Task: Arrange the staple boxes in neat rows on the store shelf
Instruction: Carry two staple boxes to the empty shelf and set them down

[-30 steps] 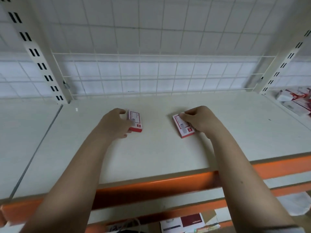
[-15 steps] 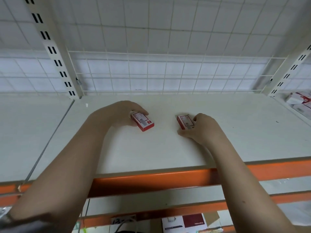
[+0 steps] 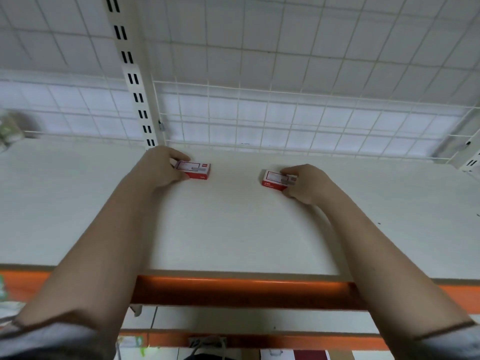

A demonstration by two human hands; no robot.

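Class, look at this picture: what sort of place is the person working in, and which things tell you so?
Probably a shop or stockroom. A white shelf board on an orange beam, a wire-grid back panel, and small red-and-white boxes being placed.

Two staple boxes, left (image 3: 195,170) and right (image 3: 277,180), lie well apart on the shelf (image 3: 233,229).

two red-white staple boxes (image 3: 194,170) (image 3: 275,180) lying flat

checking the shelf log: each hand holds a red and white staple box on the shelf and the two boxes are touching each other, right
Not quite. The head view shows the left box in the left hand and the right box in the right hand lying apart on the shelf, bare board between them.
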